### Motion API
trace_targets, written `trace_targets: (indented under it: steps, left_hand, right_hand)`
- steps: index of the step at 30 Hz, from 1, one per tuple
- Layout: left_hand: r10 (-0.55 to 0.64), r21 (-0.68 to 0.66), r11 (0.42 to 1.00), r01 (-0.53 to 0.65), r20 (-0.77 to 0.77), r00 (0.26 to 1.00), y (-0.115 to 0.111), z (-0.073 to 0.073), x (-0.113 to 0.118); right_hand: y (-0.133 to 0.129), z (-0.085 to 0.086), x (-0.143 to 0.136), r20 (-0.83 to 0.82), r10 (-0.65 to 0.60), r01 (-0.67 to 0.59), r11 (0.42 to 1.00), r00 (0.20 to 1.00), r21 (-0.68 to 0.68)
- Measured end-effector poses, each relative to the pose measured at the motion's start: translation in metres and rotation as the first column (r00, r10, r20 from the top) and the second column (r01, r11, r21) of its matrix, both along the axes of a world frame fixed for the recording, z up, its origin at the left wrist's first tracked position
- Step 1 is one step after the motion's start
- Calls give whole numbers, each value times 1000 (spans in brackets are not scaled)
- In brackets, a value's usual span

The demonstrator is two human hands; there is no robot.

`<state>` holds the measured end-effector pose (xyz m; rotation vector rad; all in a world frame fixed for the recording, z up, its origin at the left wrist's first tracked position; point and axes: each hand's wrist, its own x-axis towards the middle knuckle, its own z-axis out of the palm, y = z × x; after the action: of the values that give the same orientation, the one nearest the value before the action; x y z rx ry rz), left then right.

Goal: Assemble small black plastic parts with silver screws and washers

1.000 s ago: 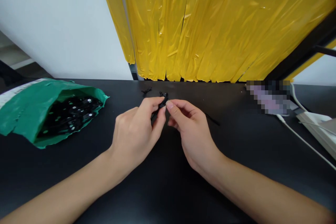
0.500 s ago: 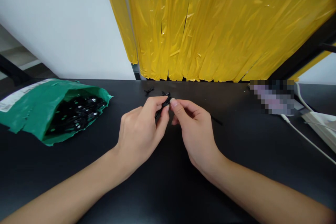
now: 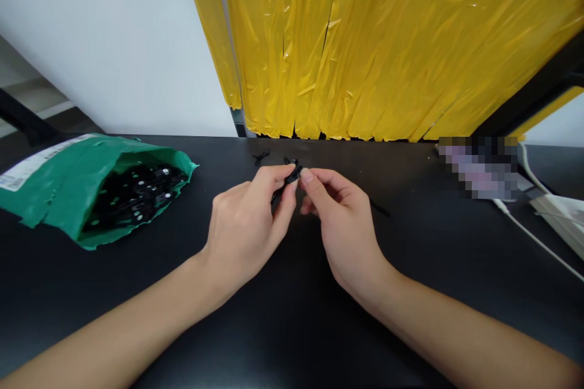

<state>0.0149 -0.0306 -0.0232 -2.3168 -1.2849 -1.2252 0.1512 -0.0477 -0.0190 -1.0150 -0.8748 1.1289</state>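
Observation:
My left hand [image 3: 246, 225] pinches a small black piece [image 3: 294, 174] between thumb and forefinger. It looks like a thin bundle or a clip with a dark strip running down inside the palm side; its exact kind is too small to tell. My right hand [image 3: 345, 219] is closed at the other end of that piece, thumb tip pressed against the forefinger. Just behind the fingertips lies a little black part [image 3: 289, 160], and left of it another black part [image 3: 261, 157]. From beyond my right hand a thin black strip [image 3: 380, 209] sticks out over the table.
On the left a torn green plastic bag [image 3: 59, 176] lies open, holding several black parts [image 3: 141, 191] with shiny dots. A blurred-out object [image 3: 479, 167] with a white cable [image 3: 538, 240] and a white box [image 3: 561, 219] are at right. Yellow plastic sheeting [image 3: 365, 42] hangs behind the black table [image 3: 292, 328].
Everything has shifted slightly in view. The black piece sits at a somewhat flatter angle between my fingertips; both hands keep their pinch.

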Motion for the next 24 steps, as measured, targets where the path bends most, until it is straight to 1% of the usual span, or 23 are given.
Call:
trace_targets:
  steps: [6, 10, 14, 17, 19, 22, 24]
  left_hand:
    - [-15, 4, 1000, 15, -18, 1000, 0, 0, 1]
    - [9, 0, 1000, -9, -14, 1000, 1, -1, 0]
    - [14, 17, 1000, -14, -8, 1000, 1, -2, -2]
    - [17, 14, 1000, -16, -12, 1000, 1, -1, -2]
    - [10, 18, 1000, -9, -21, 1000, 0, 0, -2]
    - [-17, 20, 1000, 18, -32, 999, 0, 1, -1]
    - [-35, 22, 999, 35, -29, 999, 0, 1, -1]
  right_hand:
    - [0, 0, -1, 56, -20, 22, 999, 998, -29]
    - [-1, 2, -1, 25, 13, -13, 1000, 1000, -8]
    - [-2, 2, 1, -28, 44, -45, 998, 999, -44]
    - [-1, 1, 3, -103, 96, -101, 994, 990, -47]
    - [-1, 0, 3, -99, 119, -123, 992, 988, -38]
    - [-1, -2, 3, -39, 95, -96, 995, 995, -30]
    - [-1, -3, 2, -30, 60, -60, 998, 998, -22]
